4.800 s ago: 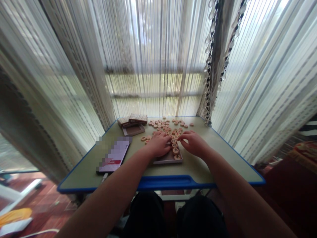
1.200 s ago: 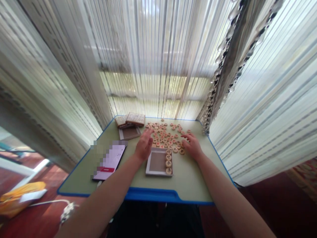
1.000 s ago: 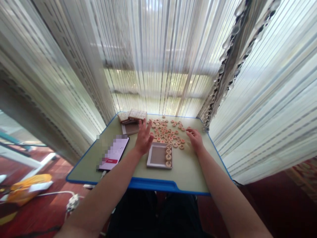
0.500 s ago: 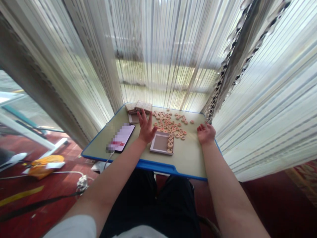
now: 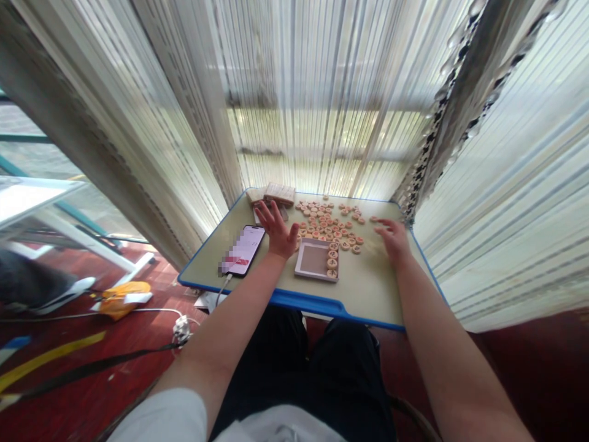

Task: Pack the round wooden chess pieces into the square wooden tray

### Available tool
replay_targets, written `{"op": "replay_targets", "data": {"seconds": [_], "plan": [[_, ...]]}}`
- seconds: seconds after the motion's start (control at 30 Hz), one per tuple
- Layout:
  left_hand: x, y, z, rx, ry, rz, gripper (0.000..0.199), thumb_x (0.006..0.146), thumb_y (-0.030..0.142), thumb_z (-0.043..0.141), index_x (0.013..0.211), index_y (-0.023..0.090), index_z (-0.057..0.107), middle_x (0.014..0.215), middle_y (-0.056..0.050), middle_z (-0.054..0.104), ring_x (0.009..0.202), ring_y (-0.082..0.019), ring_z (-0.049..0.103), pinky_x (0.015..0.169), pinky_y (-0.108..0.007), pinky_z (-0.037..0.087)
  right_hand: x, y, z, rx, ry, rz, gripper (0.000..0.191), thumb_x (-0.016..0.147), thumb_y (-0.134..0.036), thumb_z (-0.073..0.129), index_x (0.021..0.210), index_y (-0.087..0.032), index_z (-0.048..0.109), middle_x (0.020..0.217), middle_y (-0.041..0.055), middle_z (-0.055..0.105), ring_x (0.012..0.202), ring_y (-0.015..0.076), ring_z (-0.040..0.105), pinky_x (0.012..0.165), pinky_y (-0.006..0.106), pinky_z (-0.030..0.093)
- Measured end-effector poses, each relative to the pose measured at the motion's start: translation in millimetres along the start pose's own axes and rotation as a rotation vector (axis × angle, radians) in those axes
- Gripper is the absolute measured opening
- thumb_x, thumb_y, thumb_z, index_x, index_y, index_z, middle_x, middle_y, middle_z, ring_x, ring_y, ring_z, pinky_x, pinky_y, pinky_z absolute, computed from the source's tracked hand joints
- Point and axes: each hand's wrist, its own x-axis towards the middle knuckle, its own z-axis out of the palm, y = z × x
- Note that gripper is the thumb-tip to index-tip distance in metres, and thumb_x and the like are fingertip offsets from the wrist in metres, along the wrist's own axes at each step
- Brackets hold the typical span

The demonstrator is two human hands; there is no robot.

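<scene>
Over the left edge of a shallow open box, my left hand hovers with its fingers spread, holding nothing. Several round wooden Chinese chess pieces stand in a column along the box's right side; the rest of its bottom is bare. My right hand is at the table's right side, fingers stretched out and apart. Its fingertips are close to a lone chess piece; whether they touch it I cannot tell. Many loose chess pieces lie scattered behind the box.
A phone with a white cable lies on the left of the blue-edged table. Stacked boxes sit at the back left. Sheer curtains hang close behind. A person's leg and shoe show at far left.
My right hand has uncurled and reached its fingers toward the lone piece. My left hand stays spread beside the box. The whole view has shifted, moving the table rightward in the picture.
</scene>
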Motion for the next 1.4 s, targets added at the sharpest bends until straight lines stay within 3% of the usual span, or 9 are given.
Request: {"op": "replay_targets", "data": {"seconds": [0.13, 0.3, 0.43, 0.57, 0.67, 0.77, 0.97, 1.2, 1.4], "plan": [[-1, 2, 0.4, 0.007, 0.020, -0.038, 0.083, 0.081, 0.066, 0.019, 0.143, 0.014, -0.003, 0.147, -0.008, -0.019, 0.132, -0.029, -0.023, 0.109, -0.050, -0.003, -14, -3, 16, -0.464, -0.199, -0.411, 0.021, 0.064, -0.034, 0.065, 0.082, -0.024, 0.069, 0.102, 0.0062, 0.057, 0.106, 0.0265, 0.045, 0.098, 0.046, 0.025], [9, 13, 4.9, 0.042, 0.050, -0.045, 0.085, 0.081, 0.063, 0.029, 0.142, 0.012, 0.000, 0.147, -0.012, -0.018, 0.132, -0.032, -0.023, 0.107, -0.054, -0.002, -20, -4, 28, -0.560, -0.356, -0.534, 0.016, 0.069, -0.036, 0.063, 0.079, -0.026, 0.072, 0.106, 0.0058, 0.056, 0.106, 0.0270, 0.044, 0.097, 0.045, 0.027], [34, 24, 14.6, 0.049, -0.076, 0.066, 0.078, 0.078, 0.060, 0.041, 0.137, 0.012, 0.025, 0.149, -0.012, -0.009, 0.132, -0.035, -0.018, 0.107, -0.054, 0.001, -21, -7, 31, -0.585, -0.351, -0.542, 0.024, 0.067, -0.042, 0.066, 0.083, -0.026, 0.072, 0.099, 0.0075, 0.057, 0.098, 0.0266, 0.047, 0.093, 0.044, 0.031], [51, 34, 26.3, 0.019, -0.208, 0.192, 0.055, 0.075, 0.053, 0.051, 0.115, 0.015, 0.052, 0.148, -0.010, 0.007, 0.133, -0.038, -0.007, 0.106, -0.055, 0.010, -25, -15, 31, -0.619, -0.365, -0.531, 0.027, 0.064, -0.047, 0.067, 0.082, -0.027, 0.072, 0.095, 0.0069, 0.056, 0.095, 0.0261, 0.046, 0.089, 0.043, 0.034], [51, 34, 30.5, -0.011, -0.244, 0.224, 0.033, 0.078, 0.041, 0.051, 0.100, 0.017, 0.059, 0.136, -0.012, 0.035, 0.128, -0.033, 0.023, 0.103, -0.049, 0.022, -27, -17, 30, -0.635, -0.429, -0.524, 0.018, 0.066, -0.044, 0.066, 0.072, -0.028, 0.071, 0.091, 0.0053, 0.057, 0.090, 0.0236, 0.048, 0.087, 0.042, 0.035], [45, 31, 27.3, -0.080, -0.389, 0.224, 0.023, 0.083, 0.031, 0.043, 0.082, 0.017, 0.061, 0.097, -0.010, 0.060, 0.095, -0.020, 0.053, 0.088, -0.034, 0.039, -27, -18, 31, -0.629, -0.434, -0.497, 0.016, 0.068, -0.042, 0.064, 0.073, -0.028, 0.071, 0.088, 0.0048, 0.057, 0.087, 0.0221, 0.048, 0.085, 0.041, 0.036], [42, 29, 15.9, 0.012, -0.780, 0.295, 0.040, 0.083, 0.039, 0.039, 0.054, 0.017, 0.056, 0.058, -0.003, 0.056, 0.057, -0.013, 0.047, 0.057, -0.025, 0.033, -25, -17, 29, -0.577, -0.452, -0.474, 0.021, 0.065, -0.042, 0.067, 0.080, -0.029, 0.072, 0.087, 0.0046, 0.057, 0.088, 0.0217, 0.048, 0.089, 0.040, 0.036], [35, 25, 27.2, 0.029, -0.797, 0.309, 0.043, 0.082, 0.043, 0.038, 0.051, 0.017, 0.053, 0.054, -0.002, 0.054, 0.053, -0.012, 0.040, 0.053, -0.026, 0.022, -20, -21, 22, -0.596, -0.412, -0.458, 0.022, 0.066, -0.037, 0.067, 0.085, -0.026, 0.071, 0.088, 0.0053, 0.057, 0.089, 0.0218, 0.048, 0.085, 0.038, 0.040], [37, 20, 42.2, 0.028, -0.792, 0.185, 0.048, 0.085, 0.042, 0.034, 0.051, 0.016, 0.055, 0.052, -0.002, 0.055, 0.050, -0.010, 0.041, 0.053, -0.024, 0.022, -21, -24, 20, -0.575, -0.378, -0.441, 0.018, 0.069, -0.031, 0.063, 0.084, -0.024, 0.071, 0.086, 0.0062, 0.058, 0.088, 0.0215, 0.049, 0.083, 0.038, 0.042]]}}
